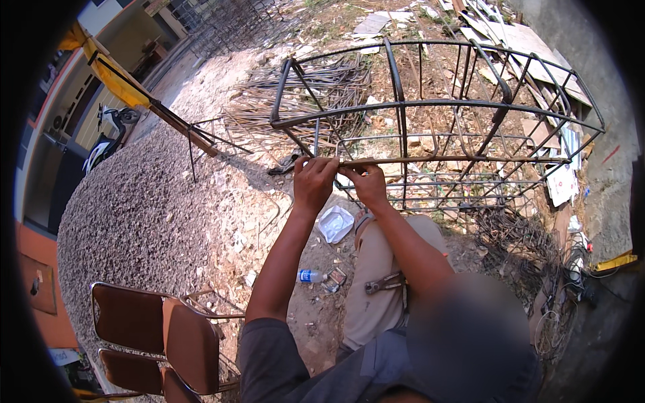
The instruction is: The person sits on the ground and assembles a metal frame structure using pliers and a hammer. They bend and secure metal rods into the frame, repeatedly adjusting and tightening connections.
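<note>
While the left hand [316, 183] was curled over the left end of a long, thin, brown steel rod [416, 159] in the head view, the right hand [365, 185] pinched that end between thumb and fingers just beside it; the left fingertips' exact hold could not be told. The rod ran along the near edge of a box-shaped, dark steel-bar cage [437, 103], whose right end stood near a grey concrete wall [608, 181], pale flat boards [531, 43] crowding that side. Leftward, stony ground stretched toward a grey gravel heap [141, 201]. Dark metal pincers [384, 284] lay on the beige-trousered leg [369, 312], and a brown-cushioned, metal-framed chair [191, 342] stood well apart, lower left.
</note>
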A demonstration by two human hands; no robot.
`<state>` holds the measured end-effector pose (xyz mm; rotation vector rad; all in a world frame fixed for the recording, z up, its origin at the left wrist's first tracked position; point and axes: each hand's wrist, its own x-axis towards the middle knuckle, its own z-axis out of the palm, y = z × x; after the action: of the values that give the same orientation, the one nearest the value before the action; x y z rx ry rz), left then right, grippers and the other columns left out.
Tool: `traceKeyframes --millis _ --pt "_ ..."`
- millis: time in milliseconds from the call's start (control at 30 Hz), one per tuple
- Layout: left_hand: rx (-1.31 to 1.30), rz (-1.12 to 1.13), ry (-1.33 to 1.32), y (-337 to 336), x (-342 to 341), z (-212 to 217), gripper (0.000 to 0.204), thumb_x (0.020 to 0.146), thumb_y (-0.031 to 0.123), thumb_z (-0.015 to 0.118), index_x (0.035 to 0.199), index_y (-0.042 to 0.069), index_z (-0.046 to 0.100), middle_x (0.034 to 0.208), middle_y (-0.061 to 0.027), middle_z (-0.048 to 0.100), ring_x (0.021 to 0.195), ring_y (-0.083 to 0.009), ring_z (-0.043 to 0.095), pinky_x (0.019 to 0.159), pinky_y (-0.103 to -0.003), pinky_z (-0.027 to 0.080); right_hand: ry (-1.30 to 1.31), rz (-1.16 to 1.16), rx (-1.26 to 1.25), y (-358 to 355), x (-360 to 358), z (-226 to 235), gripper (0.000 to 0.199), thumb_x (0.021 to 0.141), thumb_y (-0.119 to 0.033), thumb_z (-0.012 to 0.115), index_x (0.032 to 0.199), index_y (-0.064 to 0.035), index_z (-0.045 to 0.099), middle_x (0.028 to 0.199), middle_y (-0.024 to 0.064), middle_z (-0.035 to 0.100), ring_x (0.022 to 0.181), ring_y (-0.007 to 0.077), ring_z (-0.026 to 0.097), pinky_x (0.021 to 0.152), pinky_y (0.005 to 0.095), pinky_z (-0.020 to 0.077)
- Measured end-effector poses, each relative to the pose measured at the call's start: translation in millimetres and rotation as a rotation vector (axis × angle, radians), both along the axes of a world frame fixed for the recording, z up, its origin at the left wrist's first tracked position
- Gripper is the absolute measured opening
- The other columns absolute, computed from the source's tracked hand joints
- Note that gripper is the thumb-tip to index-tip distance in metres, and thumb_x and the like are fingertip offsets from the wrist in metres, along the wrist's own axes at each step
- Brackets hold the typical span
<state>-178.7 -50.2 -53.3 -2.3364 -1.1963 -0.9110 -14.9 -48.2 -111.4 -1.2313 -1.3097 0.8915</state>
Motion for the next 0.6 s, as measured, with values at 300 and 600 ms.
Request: traceKeyframes --millis 300,600 --pt "-0.01 -0.005 -0.023 -0.8 2.8 -1.9 0.023 0.084 0.013 0.073 0.106 0.015 0.07 0.098 0.0001 0.072 0.092 -0.0176 0.067 0.089 -0.038 0.042 0.346 0.215 -0.172 -2.5 2.8 7.1 0.027 0.087 -0.022 0.077 0.102 0.0007 0.075 0.092 0.0096 0.074 0.083 0.0124 0.065 0.076 0.0302 0.0496" --pt "0.003 -0.021 -0.063 -1.6 3.6 -4.5 0.022 0.085 0.01 0.068 0.106 0.013 0.068 0.096 0.0002 0.07 0.092 -0.0176 0.067 0.09 -0.038 0.042 0.63 0.174 -0.524 -11.8 -0.5 32.9 0.019 0.089 -0.014 0.075 0.1 0.0016 0.071 0.074 0.0018 0.063 0.06 0.0068 0.053 0.049 0.0256 0.0385"
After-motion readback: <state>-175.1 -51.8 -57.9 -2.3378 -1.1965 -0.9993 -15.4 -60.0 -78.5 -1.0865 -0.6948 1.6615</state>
